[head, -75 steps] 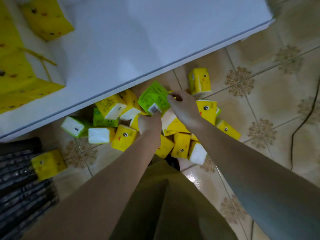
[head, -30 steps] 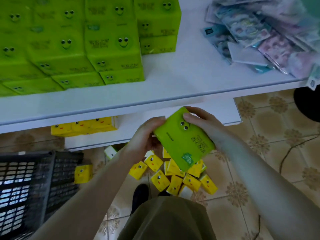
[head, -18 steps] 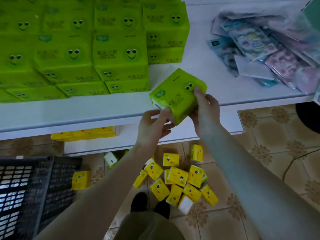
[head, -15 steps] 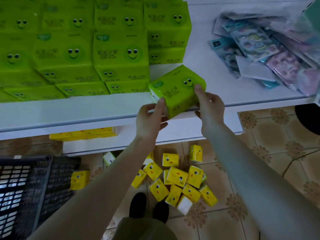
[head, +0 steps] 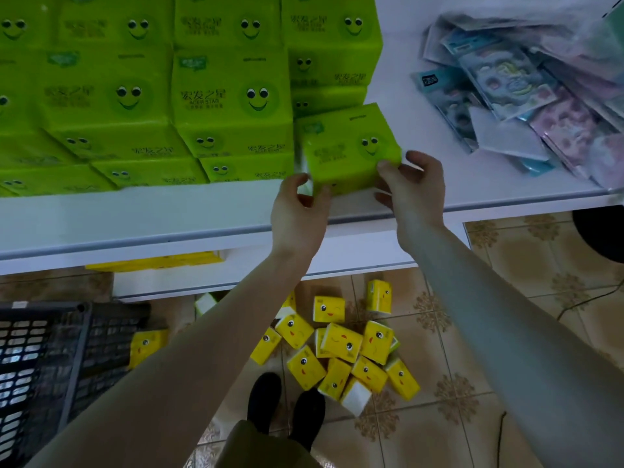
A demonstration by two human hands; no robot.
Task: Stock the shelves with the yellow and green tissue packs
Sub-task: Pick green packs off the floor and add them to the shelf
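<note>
1. The white shelf (head: 135, 214) spans the top, and the stacked green packs (head: 169, 96) fill its left side.
2. Lower left, the black crate (head: 50, 359) sits on the floor.
3. The yellow packs (head: 341, 352) lie scattered on the tiles below.
4. The green tissue pack (head: 347, 146) is at the stack's right end, touching it, near the shelf's front edge.
5. The left hand (head: 297, 211) pinches its lower-left corner and the right hand (head: 415, 194) clasps its right edge, so both grips are on the pack.

Cropped at top and left edges: green stack (head: 135, 96). Cropped at left: crate (head: 50, 366). Blurred, cropped at right, print unreadable: packets (head: 523, 96). Mostly hidden under shelf (head: 135, 214): yellow row (head: 152, 263). Hidden by left hand (head: 297, 211) and right hand (head: 412, 194): bottom corners of green pack (head: 347, 150); can't tell if resting on shelf. Cropped at right, unidentifiable: dark round thing (head: 601, 234).
</note>
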